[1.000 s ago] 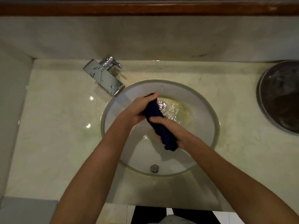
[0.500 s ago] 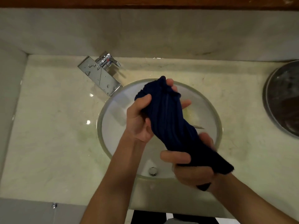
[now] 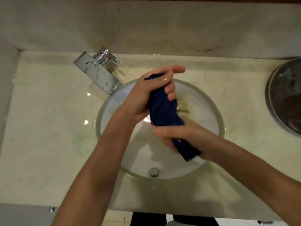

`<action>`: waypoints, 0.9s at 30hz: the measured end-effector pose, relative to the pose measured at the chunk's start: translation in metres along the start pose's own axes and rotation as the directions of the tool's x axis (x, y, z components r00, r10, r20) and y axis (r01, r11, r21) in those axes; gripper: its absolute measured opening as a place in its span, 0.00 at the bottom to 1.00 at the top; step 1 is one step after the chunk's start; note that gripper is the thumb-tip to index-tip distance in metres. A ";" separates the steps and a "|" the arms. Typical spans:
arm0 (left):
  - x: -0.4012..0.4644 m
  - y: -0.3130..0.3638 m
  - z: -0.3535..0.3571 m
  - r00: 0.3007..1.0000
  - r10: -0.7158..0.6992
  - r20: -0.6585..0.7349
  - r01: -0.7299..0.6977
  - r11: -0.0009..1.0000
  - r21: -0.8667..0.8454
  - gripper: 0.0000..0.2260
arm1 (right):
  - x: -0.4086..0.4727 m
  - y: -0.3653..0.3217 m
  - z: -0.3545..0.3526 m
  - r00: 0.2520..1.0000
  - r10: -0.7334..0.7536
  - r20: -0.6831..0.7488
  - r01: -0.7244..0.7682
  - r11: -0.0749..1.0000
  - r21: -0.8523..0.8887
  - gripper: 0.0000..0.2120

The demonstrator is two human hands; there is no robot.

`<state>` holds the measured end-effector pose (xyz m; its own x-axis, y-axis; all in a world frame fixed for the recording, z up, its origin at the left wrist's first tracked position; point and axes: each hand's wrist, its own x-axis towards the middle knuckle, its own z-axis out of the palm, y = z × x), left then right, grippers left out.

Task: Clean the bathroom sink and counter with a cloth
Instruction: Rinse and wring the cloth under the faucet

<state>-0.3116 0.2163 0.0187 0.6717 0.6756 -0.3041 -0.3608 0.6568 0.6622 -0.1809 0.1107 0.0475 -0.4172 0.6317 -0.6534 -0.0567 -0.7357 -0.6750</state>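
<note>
Hands meet over the basin, both wrapped round one dark blue cloth (image 3: 162,108) that is bunched into a thick roll. The left hand (image 3: 146,97) grips its upper end, fingers curled over the fabric with the forefinger sticking out straight past it. The right hand (image 3: 180,136) grips the lower end, fingers closed round it, and a short tail of cloth pokes out below the palm. The roll runs slantwise between the two grips, held up above the bowl and touching nothing else.

Beneath it lies the round white sink (image 3: 210,115), with yellowish staining on its inner wall towards the back and a small chrome overflow fitting (image 3: 153,171) at the near side. A chrome faucet (image 3: 99,72), beaded with water drops, stands at the back left with its flat spout reaching to the rim. The pale marble worktop (image 3: 48,128) surrounds the bowl, and a round metal basin (image 3: 286,95) sits at its right edge, partly out of view.
</note>
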 end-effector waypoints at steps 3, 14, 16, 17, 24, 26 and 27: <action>0.032 -0.025 -0.033 0.900 0.058 -0.431 0.107 0.930 0.350 0.07 | 0.057 0.017 -0.011 0.918 -0.091 -0.387 -0.028 0.956 -0.293 0.13; 0.047 -0.091 -0.079 0.679 0.194 -0.708 0.631 0.339 0.698 0.09 | 0.140 0.100 -0.010 0.811 -0.150 -0.565 -0.351 0.648 -0.676 0.26; 0.043 -0.096 -0.079 0.671 0.182 -0.718 0.670 0.265 0.693 0.12 | 0.141 0.109 -0.006 0.808 -0.176 -0.561 -0.362 0.602 -0.711 0.27; 0.042 -0.099 -0.079 0.668 0.185 -0.721 0.679 0.246 0.692 0.12 | 0.141 0.112 -0.005 0.812 -0.191 -0.552 -0.364 0.574 -0.734 0.27; 0.028 -0.108 -0.079 0.628 0.191 -0.754 0.706 0.268 0.656 0.15 | 0.136 0.121 -0.002 0.835 -0.238 -0.496 -0.346 0.474 -0.810 0.25; 0.028 -0.107 -0.078 0.619 0.194 -0.761 0.708 0.282 0.648 0.15 | 0.136 0.120 -0.003 0.834 -0.247 -0.494 -0.346 0.464 -0.816 0.24; 0.027 -0.106 -0.078 0.614 0.192 -0.765 0.710 0.290 0.642 0.15 | 0.135 0.118 -0.003 0.835 -0.251 -0.490 -0.344 0.456 -0.821 0.23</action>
<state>-0.3059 0.1911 -0.1133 -0.1522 0.7976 -0.5837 0.7877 0.4546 0.4157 -0.2417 0.1101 -0.1215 0.1100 0.8317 -0.5442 0.8620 -0.3524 -0.3644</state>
